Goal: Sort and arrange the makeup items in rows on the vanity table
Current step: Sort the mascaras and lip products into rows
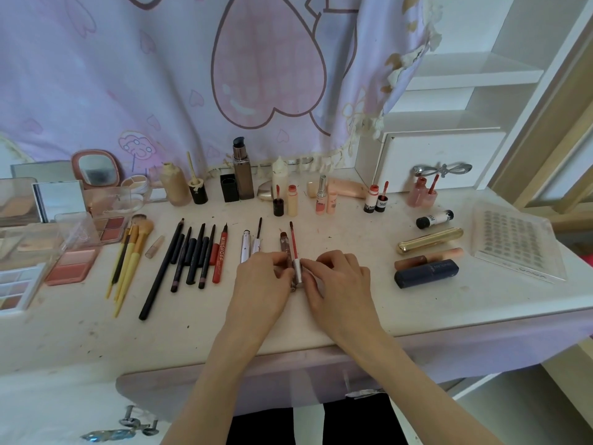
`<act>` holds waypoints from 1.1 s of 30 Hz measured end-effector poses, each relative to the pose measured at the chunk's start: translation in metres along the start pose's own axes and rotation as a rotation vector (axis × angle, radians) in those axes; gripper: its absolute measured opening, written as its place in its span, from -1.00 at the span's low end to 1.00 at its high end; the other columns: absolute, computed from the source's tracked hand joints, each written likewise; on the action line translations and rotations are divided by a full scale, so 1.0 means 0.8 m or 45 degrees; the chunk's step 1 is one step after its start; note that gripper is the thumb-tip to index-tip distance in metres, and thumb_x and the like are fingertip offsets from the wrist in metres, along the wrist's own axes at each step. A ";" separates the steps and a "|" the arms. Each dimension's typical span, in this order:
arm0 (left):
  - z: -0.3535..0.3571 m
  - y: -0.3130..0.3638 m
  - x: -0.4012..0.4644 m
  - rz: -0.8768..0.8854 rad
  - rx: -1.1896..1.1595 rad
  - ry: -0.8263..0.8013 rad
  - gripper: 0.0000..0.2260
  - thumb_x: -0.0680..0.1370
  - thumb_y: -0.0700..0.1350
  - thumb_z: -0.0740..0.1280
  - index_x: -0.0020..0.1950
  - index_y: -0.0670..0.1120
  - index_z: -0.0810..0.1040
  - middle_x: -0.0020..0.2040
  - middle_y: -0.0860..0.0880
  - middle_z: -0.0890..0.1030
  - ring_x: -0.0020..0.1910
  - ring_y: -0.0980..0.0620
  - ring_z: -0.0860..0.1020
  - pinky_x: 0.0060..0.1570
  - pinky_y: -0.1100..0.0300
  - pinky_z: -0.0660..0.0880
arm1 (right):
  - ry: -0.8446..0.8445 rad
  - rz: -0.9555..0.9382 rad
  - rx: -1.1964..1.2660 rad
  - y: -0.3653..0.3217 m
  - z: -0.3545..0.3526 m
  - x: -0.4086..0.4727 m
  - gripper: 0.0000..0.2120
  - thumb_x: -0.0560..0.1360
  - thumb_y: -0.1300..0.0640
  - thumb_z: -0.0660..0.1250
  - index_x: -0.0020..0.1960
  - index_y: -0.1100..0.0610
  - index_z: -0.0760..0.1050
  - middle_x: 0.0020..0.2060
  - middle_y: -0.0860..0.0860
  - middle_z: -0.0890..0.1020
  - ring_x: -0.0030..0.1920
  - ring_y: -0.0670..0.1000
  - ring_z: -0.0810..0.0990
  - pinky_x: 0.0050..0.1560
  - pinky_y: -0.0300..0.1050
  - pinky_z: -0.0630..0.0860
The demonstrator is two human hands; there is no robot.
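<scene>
Both hands meet at the table's (417, 313) front middle: the left hand (261, 281) pinches a lip gloss tube (284, 244), and the right hand (337, 279) pinches the silver cap of its wand (293, 242), seemingly lying alongside. Pencils (189, 255) lie in a row to the left, lipsticks (426, 273) right, bottles (244, 175) behind.
</scene>
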State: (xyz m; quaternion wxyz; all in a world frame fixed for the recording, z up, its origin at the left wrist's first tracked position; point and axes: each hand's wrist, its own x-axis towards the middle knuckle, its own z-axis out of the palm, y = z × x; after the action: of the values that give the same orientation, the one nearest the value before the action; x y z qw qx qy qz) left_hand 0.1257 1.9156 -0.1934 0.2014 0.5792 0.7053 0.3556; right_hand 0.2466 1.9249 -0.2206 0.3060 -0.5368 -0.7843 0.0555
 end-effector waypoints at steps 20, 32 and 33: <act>0.081 0.082 -0.022 0.680 0.282 -0.175 -0.66 0.56 0.00 0.25 0.33 0.01 0.40 0.15 0.03 0.44 0.15 0.06 0.28 0.13 0.29 0.22 | 0.056 0.072 -0.143 0.148 -0.130 -0.029 -0.73 0.37 0.34 0.43 0.05 0.17 0.62 0.00 0.12 0.59 0.00 0.23 0.48 -0.01 0.18 0.44; 0.112 0.098 -0.019 0.805 0.423 -0.236 -0.77 0.53 -0.02 0.27 0.16 -0.05 0.43 0.09 0.02 0.46 0.09 0.05 0.31 0.07 0.24 0.25 | -0.121 -0.044 -0.131 0.168 -0.134 -0.035 -0.79 0.43 0.11 0.40 0.04 0.10 0.51 0.01 -0.05 0.54 -0.02 -0.06 0.27 0.04 -0.01 0.36; 0.110 0.099 -0.018 0.823 0.389 -0.256 -0.78 0.54 -0.05 0.27 0.16 -0.06 0.43 0.09 0.02 0.48 0.10 0.06 0.31 0.08 0.27 0.23 | -0.128 -0.065 -0.122 0.168 -0.135 -0.035 -0.80 0.43 0.11 0.39 0.03 0.10 0.51 -0.01 -0.06 0.54 -0.03 -0.07 0.28 0.03 -0.02 0.36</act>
State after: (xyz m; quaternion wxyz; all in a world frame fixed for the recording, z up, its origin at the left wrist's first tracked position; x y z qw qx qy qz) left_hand 0.2441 1.9316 -0.1957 0.0584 0.8275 0.5076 0.2328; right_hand 0.4202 1.9307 -0.2011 0.2415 -0.5273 -0.8138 0.0371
